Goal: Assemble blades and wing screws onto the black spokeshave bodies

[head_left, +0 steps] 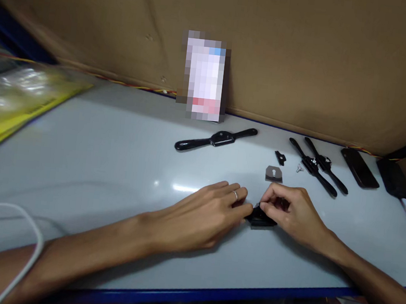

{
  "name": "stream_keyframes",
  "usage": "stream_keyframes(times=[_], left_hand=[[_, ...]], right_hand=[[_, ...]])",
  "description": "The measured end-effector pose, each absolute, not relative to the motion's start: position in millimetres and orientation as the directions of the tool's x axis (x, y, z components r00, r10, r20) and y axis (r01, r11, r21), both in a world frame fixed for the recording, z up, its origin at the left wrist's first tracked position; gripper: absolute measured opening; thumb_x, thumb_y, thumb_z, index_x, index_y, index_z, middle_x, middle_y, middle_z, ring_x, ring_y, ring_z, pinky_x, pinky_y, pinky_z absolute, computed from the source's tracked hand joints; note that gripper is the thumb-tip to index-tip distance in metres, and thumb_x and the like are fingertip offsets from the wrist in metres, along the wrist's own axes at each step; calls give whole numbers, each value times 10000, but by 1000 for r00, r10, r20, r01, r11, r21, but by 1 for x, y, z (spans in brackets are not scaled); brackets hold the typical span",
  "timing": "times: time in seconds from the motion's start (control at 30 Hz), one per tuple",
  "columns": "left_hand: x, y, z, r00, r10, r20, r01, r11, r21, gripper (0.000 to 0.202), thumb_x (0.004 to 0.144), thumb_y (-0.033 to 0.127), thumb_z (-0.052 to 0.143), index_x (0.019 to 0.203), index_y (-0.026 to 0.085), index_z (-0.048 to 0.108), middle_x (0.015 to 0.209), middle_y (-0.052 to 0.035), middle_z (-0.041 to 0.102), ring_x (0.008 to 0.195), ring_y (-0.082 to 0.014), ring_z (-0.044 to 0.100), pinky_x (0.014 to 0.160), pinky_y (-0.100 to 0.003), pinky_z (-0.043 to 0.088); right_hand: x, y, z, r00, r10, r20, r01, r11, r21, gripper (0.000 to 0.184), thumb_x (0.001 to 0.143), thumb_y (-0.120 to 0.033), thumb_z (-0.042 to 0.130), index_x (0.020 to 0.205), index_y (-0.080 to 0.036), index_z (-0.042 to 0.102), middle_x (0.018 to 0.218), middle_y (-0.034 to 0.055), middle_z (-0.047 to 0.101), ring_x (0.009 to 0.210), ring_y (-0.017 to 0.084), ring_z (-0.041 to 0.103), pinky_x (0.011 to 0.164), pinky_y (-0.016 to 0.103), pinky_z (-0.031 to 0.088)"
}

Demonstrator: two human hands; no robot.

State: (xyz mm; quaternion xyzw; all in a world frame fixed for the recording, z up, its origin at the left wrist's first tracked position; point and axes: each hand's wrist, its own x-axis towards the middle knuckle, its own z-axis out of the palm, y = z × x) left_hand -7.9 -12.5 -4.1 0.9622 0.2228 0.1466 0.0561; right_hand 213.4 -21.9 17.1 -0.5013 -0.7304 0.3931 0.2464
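Observation:
Both my hands meet over a small black tool body lying on the white table. My left hand, with a ring on one finger, rests flat and its fingertips press the part's left end. My right hand is curled, its fingertips pinching the top of the same black part. Most of the part is hidden under my fingers. A small grey metal blade with a keyhole slot lies just beyond my right hand.
A black two-handled spokeshave lies behind my hands. Two more lie crossed at the right, near a small black clamp piece and a screw. A phone, dark pouch, cardboard wall and yellow bag surround.

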Motion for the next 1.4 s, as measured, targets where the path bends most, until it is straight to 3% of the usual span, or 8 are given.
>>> stream_keyframes(times=[0.1,0.23,0.4,0.57,0.8,0.97,1.1,1.4], left_hand=[[-7,-12,-4,860,445,249,414,-895,169,128,966,155,430,889,173,530,881,-50,541,700,-175,464,625,-318,393],[-7,-12,-2,867,435,244,407,-900,159,128,949,133,433,886,169,539,879,-51,548,705,-175,471,632,-317,403],[-8,-12,-3,869,430,245,402,-902,158,128,944,124,438,887,164,545,875,-52,547,697,-174,467,627,-319,404],[-7,-13,-2,864,445,236,413,-894,175,132,974,166,436,913,167,553,888,-51,548,701,-172,468,635,-322,408],[-8,-13,-2,862,439,253,408,-898,167,117,952,141,450,896,168,549,873,-47,551,698,-172,472,630,-319,406],[-8,-13,-1,877,430,213,407,-902,145,90,907,114,483,925,171,549,889,-47,561,741,-187,496,669,-333,421],[-8,-13,-1,883,420,210,402,-907,126,96,901,104,474,893,174,539,873,-43,573,738,-190,498,668,-334,408],[-7,-14,1,878,433,204,402,-898,177,122,912,99,446,876,180,531,778,-13,568,665,-169,495,622,-322,391]], right_hand=[[211,-22,16,-335,941,-43,555,160,-816,122,768,-141,562,674,-204,517,557,-68,490,527,89,410,519,240,338],[212,-22,14,-329,944,38,648,255,-717,155,769,-134,554,654,-207,481,547,-70,476,515,85,395,541,251,326],[220,-23,17,-371,915,161,700,389,-598,250,913,-256,558,674,-195,518,612,-37,518,552,95,419,577,273,327],[226,-26,21,-506,837,209,653,530,-541,121,946,-234,568,867,-188,647,815,1,613,617,95,477,619,264,370],[227,-26,16,-573,778,259,669,626,-400,270,962,-233,560,700,-172,573,688,-7,531,632,114,464,612,267,356],[229,-27,16,-687,663,298,634,747,-201,297,994,-214,472,727,-162,591,684,5,531,588,117,411,566,278,316],[232,-26,19,-755,590,287,600,798,-62,298,996,-289,499,746,-160,597,693,15,559,593,128,433,549,294,291],[218,-32,6,-683,620,387,661,750,-34,324,962,-182,478,652,-164,569,594,-5,538,534,115,411,540,309,259]])
